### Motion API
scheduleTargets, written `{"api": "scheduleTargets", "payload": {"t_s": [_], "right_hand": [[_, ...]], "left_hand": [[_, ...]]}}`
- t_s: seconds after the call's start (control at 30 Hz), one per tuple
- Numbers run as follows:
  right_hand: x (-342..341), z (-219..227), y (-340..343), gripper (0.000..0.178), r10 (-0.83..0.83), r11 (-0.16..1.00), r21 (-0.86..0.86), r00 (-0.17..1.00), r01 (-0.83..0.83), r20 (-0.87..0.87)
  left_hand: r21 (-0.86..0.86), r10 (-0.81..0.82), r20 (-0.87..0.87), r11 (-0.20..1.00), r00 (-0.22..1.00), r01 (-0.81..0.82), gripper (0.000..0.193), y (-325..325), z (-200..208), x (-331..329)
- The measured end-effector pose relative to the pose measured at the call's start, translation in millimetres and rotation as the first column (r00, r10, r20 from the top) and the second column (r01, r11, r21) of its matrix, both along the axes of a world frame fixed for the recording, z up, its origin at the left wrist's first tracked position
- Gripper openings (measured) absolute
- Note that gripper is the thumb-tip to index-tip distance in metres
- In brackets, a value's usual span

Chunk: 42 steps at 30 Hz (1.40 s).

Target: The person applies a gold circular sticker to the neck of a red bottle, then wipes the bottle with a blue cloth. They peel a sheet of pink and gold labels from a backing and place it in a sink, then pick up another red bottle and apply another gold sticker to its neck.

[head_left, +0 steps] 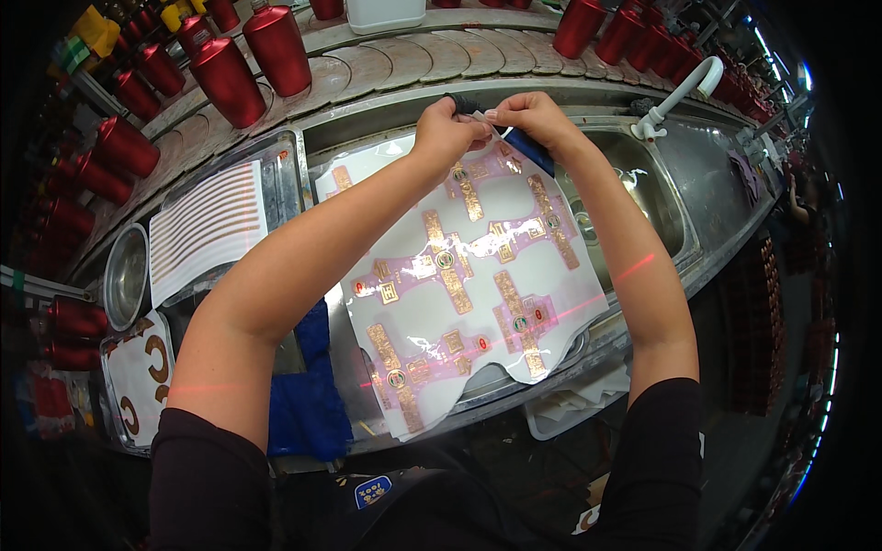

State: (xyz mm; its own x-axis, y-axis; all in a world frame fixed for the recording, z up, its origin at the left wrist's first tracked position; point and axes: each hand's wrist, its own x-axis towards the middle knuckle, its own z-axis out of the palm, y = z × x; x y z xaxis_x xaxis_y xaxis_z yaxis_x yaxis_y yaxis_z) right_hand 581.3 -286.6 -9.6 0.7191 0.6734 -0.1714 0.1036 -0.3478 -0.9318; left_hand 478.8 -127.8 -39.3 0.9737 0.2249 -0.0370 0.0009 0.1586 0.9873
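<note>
A large white decal sheet with pink and gold cross-shaped prints and a glossy clear surface lies over the steel worktop, its near edge cut in curves. At the sheet's far edge, my left hand is closed in a pinch. Close beside it on the right, my right hand pinches with thumb and forefinger. A small pale edge shows between the fingertips, seemingly the sheet's corner; the exact grip is partly hidden. Something dark lies just behind the fingers, too covered to name.
A sink with a white faucet is at the right. At the left are a striped gold decal sheet, a steel bowl and a blue cloth. Red bottles stand on a slatted conveyor behind.
</note>
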Motion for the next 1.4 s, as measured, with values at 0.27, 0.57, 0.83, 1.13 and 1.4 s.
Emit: {"api": "scheduleTargets", "payload": {"t_s": [0.27, 0.57, 0.83, 1.13, 1.4], "right_hand": [[-3, -1, 0, 0.021, -0.026, 0.997, 0.070, 1.000, 0.027, -0.013], [-4, -2, 0, 0.022, -0.015, 0.999, 0.036, 0.997, 0.012, 0.081], [-4, -3, -3, 0.026, 0.002, 0.998, 0.066, 0.998, -0.005, 0.057], [-8, -5, 2, 0.031, -0.065, 0.998, 0.018, 0.938, 0.063, 0.341], [-22, 0, 5, 0.022, 0.003, 1.000, -0.024, 0.751, 0.017, 0.660]], "left_hand": [[0.018, 0.006, 0.004, 1.000, 1.000, -0.006, 0.026, -1, 0, 1], [0.011, 0.015, 0.020, 1.000, 1.000, -0.016, 0.025, -2, 1, 1], [0.032, 0.014, 0.017, 0.999, 1.000, -0.015, 0.025, -2, 3, -1], [0.051, 0.020, 0.012, 0.999, 1.000, -0.021, 0.026, -4, 3, 0], [0.015, 0.015, 0.014, 1.000, 1.000, -0.015, 0.028, -6, 7, -7]]}}
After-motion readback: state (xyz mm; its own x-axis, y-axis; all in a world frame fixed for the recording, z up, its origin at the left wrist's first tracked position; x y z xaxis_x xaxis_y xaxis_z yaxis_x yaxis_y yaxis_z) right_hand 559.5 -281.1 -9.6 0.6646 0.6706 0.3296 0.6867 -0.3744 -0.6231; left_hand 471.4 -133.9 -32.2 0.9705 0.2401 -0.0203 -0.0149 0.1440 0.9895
